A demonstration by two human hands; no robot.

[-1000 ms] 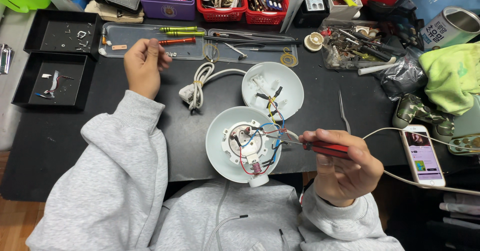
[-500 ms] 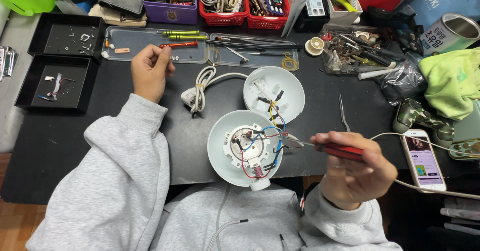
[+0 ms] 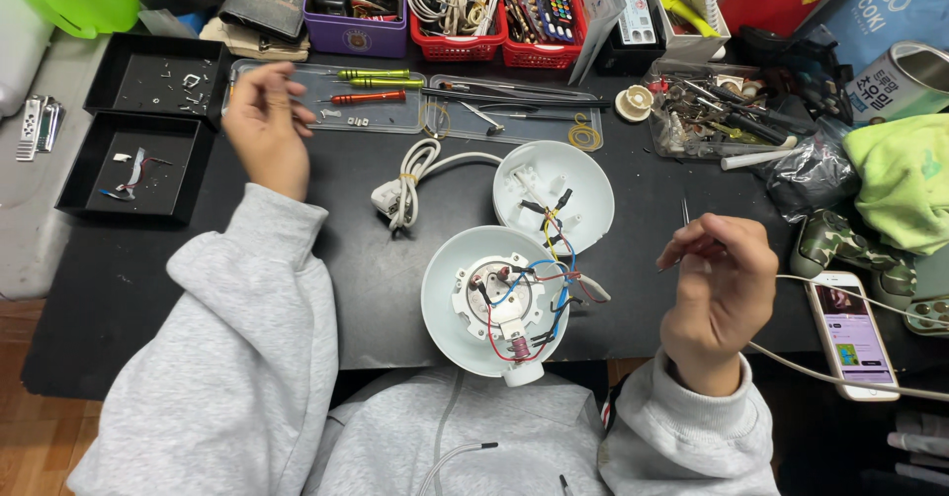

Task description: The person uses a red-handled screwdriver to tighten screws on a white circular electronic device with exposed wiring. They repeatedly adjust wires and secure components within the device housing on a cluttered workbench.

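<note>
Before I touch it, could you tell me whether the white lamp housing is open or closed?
Open: lamp housing split, wires exposed.

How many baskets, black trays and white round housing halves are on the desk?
Red baskets: 2
Purple basket: 1
Black trays: 2
White housing halves: 2
Total: 7
</note>
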